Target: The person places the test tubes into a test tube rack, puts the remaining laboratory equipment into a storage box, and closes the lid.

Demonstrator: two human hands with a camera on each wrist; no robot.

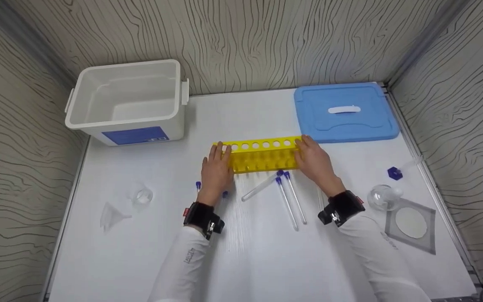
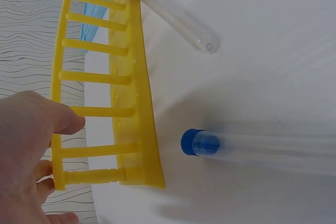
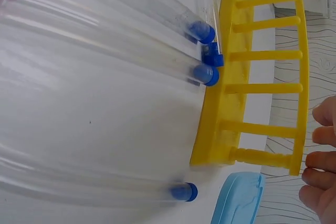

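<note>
L hand (image 1: 215, 170) + R hand (image 1: 316, 161) grip yellow rack (image 1: 262, 156) ends | tubes (image 1: 292, 197) beside

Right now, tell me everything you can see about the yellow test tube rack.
The yellow test tube rack looks like plastic: a top bar with a row of round holes, thin rungs beneath. It stands empty at mid-table, lengthwise across. The left hand grips its left end, the right hand its right. Blue-capped tubes lie just before it.

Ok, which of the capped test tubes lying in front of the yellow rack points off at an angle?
The leftmost of the middle three test tubes: it slants down-left, while its two neighbours lie nearly parallel.
</note>
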